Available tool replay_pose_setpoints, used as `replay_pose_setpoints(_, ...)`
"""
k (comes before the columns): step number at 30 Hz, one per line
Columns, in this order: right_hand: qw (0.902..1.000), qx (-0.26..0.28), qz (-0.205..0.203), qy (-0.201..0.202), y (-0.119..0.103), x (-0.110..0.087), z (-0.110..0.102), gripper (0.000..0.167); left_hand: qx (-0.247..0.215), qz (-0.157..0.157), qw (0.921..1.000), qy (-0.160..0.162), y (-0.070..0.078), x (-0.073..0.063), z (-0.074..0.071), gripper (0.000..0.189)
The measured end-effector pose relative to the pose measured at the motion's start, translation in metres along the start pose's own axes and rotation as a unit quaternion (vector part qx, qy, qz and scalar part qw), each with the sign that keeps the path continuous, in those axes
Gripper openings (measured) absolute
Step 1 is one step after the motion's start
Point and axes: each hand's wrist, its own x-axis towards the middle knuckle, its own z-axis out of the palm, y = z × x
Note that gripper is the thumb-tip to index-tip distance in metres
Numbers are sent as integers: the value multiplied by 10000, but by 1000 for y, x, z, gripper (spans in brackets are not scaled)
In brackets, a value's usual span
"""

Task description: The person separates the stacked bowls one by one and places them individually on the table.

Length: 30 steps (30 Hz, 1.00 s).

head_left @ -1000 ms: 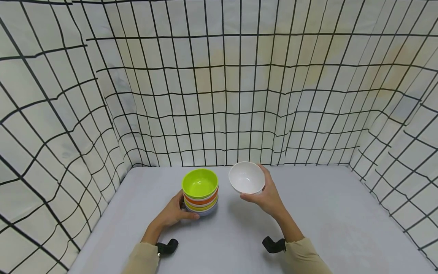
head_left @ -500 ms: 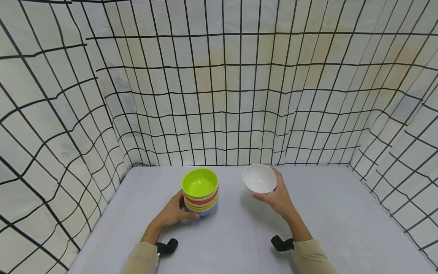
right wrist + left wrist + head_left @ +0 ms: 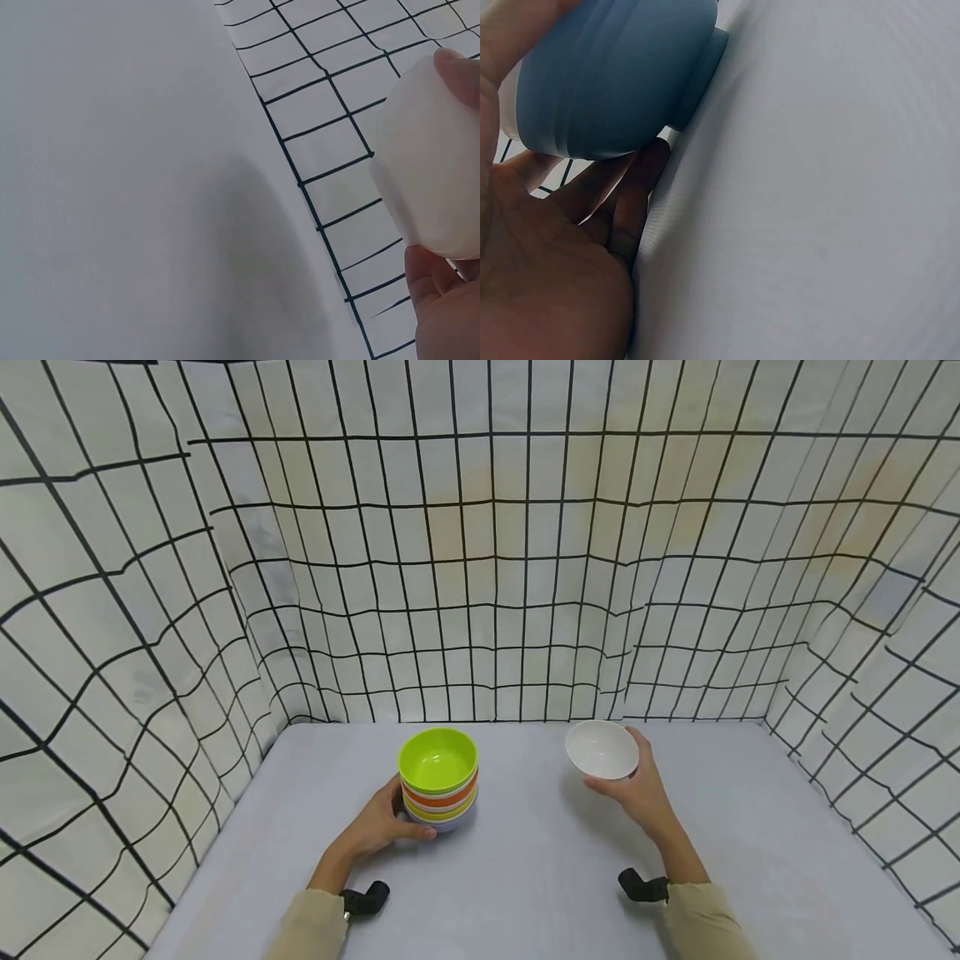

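Note:
A stack of nested bowls stands left of the table's middle. Its top is a lime green bowl (image 3: 438,762); white, orange and yellow rims show below. A pale blue bowl (image 3: 459,821) is lowest, and in the left wrist view that blue bowl (image 3: 622,82) has its foot close to the table. My left hand (image 3: 377,825) grips the stack low on its left side, thumb across the front, fingers behind. My right hand (image 3: 647,792) holds a single white bowl (image 3: 602,750) by its side, thumb in front. The right wrist view shows this white bowl (image 3: 431,165) raised off the table, its shadow below.
A pale cloth-covered table (image 3: 525,893) spreads under both hands. White walls (image 3: 480,568) with a black grid rise behind it and on both sides. A black wrist mount (image 3: 366,899) sits on the left wrist, and another black mount (image 3: 642,886) on the right.
My right hand has carried the white bowl to the right, away from the stack, and the bowl appears slightly more level. The left hand and the stack have stayed in place.

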Motion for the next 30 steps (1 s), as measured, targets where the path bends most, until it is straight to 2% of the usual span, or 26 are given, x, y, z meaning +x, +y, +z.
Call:
replay_pose_setpoints(4, 9999, -39, 77, 77, 8, 2, -7, 118, -13, 8, 10000, 0, 0, 0, 0, 93)
replay_pose_setpoints(12, 9976, -231, 580, 289, 20, 8, -28, 124, -275, -299, 9991, 80, 2, 0, 1, 99)
replay_pose_setpoints(22, 9924, -303, 916, 765, 37, 7, -60, 126, -201, -285, 9994, 58, 2, 0, 0, 98)
replay_pose_setpoints(30, 9839, -535, 1336, 1061, 48, 3, -74, 130, -134, -227, 9996, 71, 2, -1, 2, 97)
